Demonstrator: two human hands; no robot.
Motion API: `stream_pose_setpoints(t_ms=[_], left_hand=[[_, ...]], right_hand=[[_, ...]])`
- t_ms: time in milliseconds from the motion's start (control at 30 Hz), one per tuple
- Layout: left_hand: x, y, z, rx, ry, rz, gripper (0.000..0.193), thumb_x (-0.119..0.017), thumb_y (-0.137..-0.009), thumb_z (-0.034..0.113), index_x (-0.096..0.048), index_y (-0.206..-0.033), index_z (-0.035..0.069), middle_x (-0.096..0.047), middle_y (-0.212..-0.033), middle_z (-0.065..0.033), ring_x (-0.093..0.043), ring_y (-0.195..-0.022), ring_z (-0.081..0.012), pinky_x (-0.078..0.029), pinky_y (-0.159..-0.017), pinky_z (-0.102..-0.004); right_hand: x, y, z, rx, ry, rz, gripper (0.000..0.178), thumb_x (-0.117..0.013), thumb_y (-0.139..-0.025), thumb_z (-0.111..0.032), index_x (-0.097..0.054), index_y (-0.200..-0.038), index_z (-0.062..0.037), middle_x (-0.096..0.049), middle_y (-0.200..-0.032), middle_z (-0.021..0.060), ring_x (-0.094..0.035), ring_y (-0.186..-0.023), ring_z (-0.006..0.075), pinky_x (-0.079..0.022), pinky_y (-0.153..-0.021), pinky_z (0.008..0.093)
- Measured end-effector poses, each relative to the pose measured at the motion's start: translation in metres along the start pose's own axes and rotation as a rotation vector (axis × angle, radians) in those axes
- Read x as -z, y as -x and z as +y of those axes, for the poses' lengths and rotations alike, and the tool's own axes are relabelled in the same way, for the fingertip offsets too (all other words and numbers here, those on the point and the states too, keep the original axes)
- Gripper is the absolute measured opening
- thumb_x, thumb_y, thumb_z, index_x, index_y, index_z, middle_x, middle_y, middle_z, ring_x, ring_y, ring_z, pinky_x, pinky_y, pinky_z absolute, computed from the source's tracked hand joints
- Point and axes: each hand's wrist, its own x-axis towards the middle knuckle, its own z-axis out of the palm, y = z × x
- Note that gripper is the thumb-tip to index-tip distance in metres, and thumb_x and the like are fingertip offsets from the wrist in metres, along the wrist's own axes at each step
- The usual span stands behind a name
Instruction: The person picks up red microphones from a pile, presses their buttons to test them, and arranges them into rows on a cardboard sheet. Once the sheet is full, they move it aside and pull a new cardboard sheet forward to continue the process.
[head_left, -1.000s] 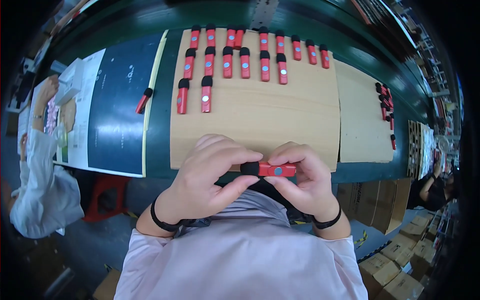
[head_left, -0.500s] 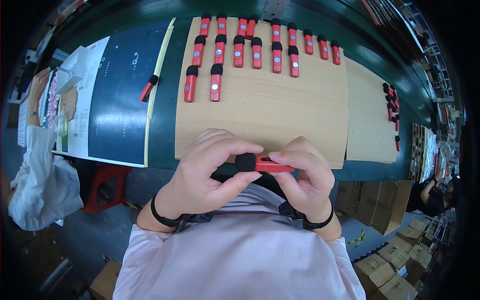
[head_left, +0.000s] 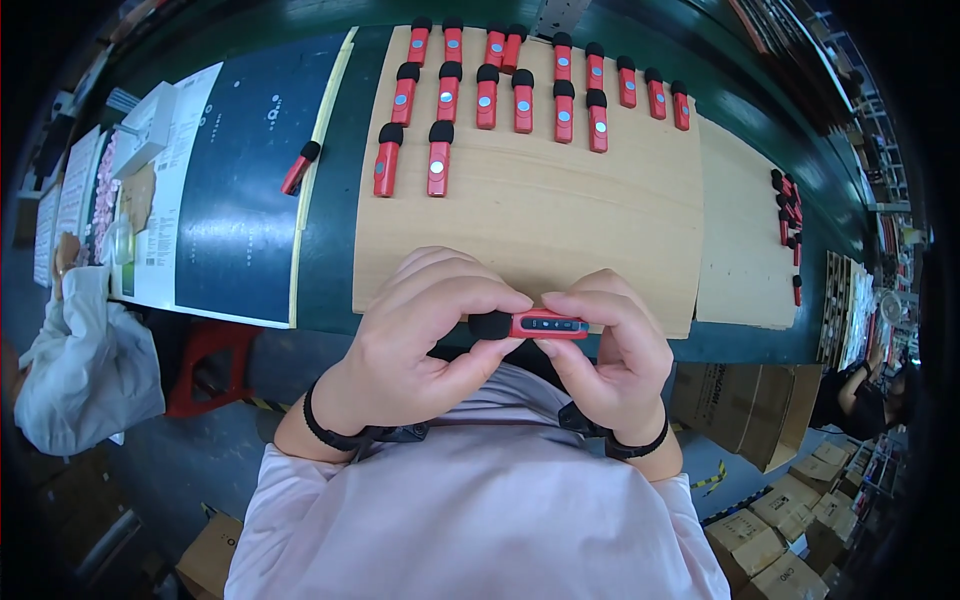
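Between my two hands lies a small red microphone [head_left: 550, 325] with a black foam cap, held level over the near edge of the brown cardboard sheet [head_left: 570, 220]. My left hand [head_left: 425, 335] pinches it near the foam end with thumb and forefinger. The fingers of my right hand [head_left: 618, 345] grip the red body along its upper and lower edges. A dark oblong panel with small buttons faces up. Similar red microphones [head_left: 486, 98] lie in rows on the far part of the sheet, most showing a round silvery spot.
Left of the cardboard, a single red microphone [head_left: 300, 168] rests on a dark blue printed sheet [head_left: 250, 200]. More microphones [head_left: 785, 215] cluster on the right-hand board [head_left: 745, 220]. A co-worker's sleeve [head_left: 75, 360] is at far left, near a red stool [head_left: 215, 370]. Cartons [head_left: 750, 540] stand at lower right.
The microphone has been rolled in my fingers, bringing its dark button panel to face up. My right thumb and forefinger have shifted along its edges. The co-worker's hand at left has moved nearer.
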Motion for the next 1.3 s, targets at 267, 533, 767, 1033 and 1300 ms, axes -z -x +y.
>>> stream_pose_setpoints(t_ms=[267,533,767,1033,1300], left_hand=[[-0.001,0.000,0.001,0.000,0.003,0.003,0.029,-0.075,-0.072,0.001,-0.063,-0.098,-0.004,-0.066,-0.087,-0.0121,-0.061,-0.078,-0.0232,-0.046,-0.071,-0.0317],[-0.013,0.001,-0.002,0.128,0.094,0.068,0.028,-0.076,-0.072,0.006,-0.063,-0.096,0.000,-0.065,-0.088,-0.0114,-0.060,-0.078,-0.0253,-0.045,-0.075,-0.0338],[-0.024,0.000,-0.015,0.047,0.110,0.067,0.027,-0.074,-0.072,0.005,-0.063,-0.097,0.002,-0.064,-0.088,-0.0105,-0.060,-0.079,-0.0272,-0.044,-0.078,-0.0364],[-0.018,-0.004,-0.018,0.008,-0.076,0.018,0.031,-0.074,-0.075,0.011,-0.062,-0.101,0.001,-0.063,-0.098,-0.0124,-0.060,-0.089,-0.0275,-0.046,-0.080,-0.0380],[-0.015,-0.003,-0.013,0.016,-0.473,-0.127,0.034,-0.076,-0.072,0.017,-0.063,-0.100,0.005,-0.062,-0.105,-0.0085,-0.057,-0.095,-0.0278,-0.042,-0.083,-0.0416]], right_hand=[[0.000,0.000,0.000,0.007,0.026,0.007,0.032,-0.074,-0.070,0.005,-0.064,-0.100,0.0028,-0.066,-0.088,0.0140,-0.062,-0.076,0.0245,-0.050,-0.066,0.0314],[-0.002,-0.005,-0.001,0.056,-0.001,0.056,0.031,-0.073,-0.070,0.005,-0.064,-0.100,0.0031,-0.065,-0.090,0.0138,-0.061,-0.078,0.0251,-0.049,-0.067,0.0320],[-0.004,-0.007,0.000,0.113,0.070,0.047,0.026,-0.070,-0.075,0.004,-0.063,-0.100,0.0043,-0.059,-0.095,0.0145,-0.057,-0.080,0.0235,-0.047,-0.072,0.0308],[0.016,-0.024,-0.003,0.121,0.144,-0.058,0.025,-0.067,-0.077,0.004,-0.063,-0.102,0.0043,-0.061,-0.093,0.0147,-0.060,-0.080,0.0239,-0.049,-0.070,0.0312],[0.077,-0.063,0.029,-0.010,0.509,-0.079,0.026,-0.066,-0.079,0.004,-0.062,-0.103,-0.0004,-0.063,-0.099,0.0124,-0.062,-0.083,0.0248,-0.051,-0.072,0.0309]])
